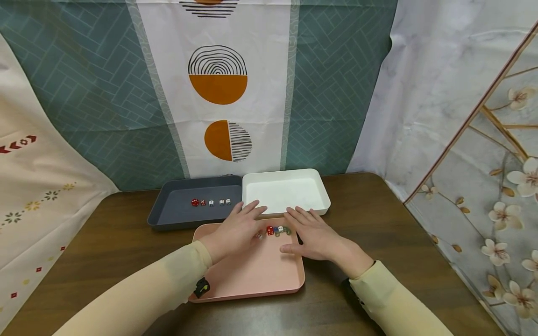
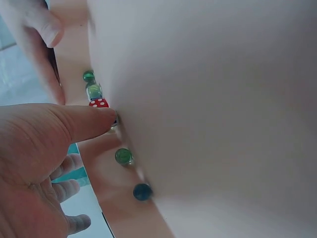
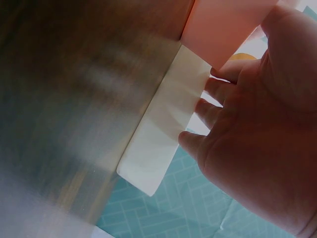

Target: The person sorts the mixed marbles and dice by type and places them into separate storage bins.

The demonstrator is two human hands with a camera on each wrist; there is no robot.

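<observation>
Two hands over the pink tray (image 1: 252,280), dice between them.
From the head view my left hand (image 1: 237,231) and right hand (image 1: 313,235) lie flat, fingers straight, flanking the dice (image 1: 275,230) near the tray's far edge. Left wrist view: thumb (image 2: 74,124) beside the red die (image 2: 99,103). Right wrist view: loose fingers (image 3: 218,94) holding nothing, near the white tray (image 3: 158,134).

We see a dark wooden desk (image 1: 378,219) under soft, even light. Behind it hangs a teal herringbone curtain (image 1: 92,93) with a white centre panel (image 1: 214,116) of orange half-circles; a marbled floral sheet (image 1: 496,154) drapes one side, cream patterned cloth (image 1: 33,186) the other.
</observation>
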